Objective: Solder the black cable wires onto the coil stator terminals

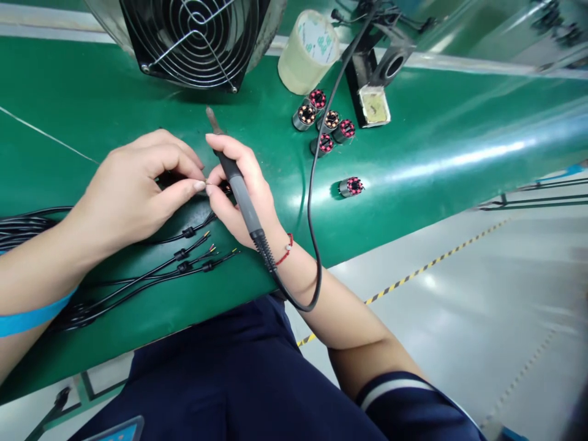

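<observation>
Navy cloth of a garment (pixel 257 380) occupies the near edge, with a blue badge (pixel 120 432) cut off by the frame, its markings unreadable. Black cables (pixel 171 267) lie beyond it on the green bench (pixel 404 153), their stripped ends pointing right. Above these, the left hand (pixel 138 184) pinches a small item between thumb and fingers, meeting the fingertips of the right hand (pixel 243 184), which also grips a soldering iron (pixel 242 199), tip pointing away. The item is mostly hidden by the fingers. One wound core (pixel 351 187) lies apart to the right; five more cores (pixel 326 144) cluster farther off. Behind them stand a tape roll (pixel 294 64), its end bearing green print too blurred to read, a sponge holder (pixel 361 73) and a fan (pixel 197 43).
</observation>
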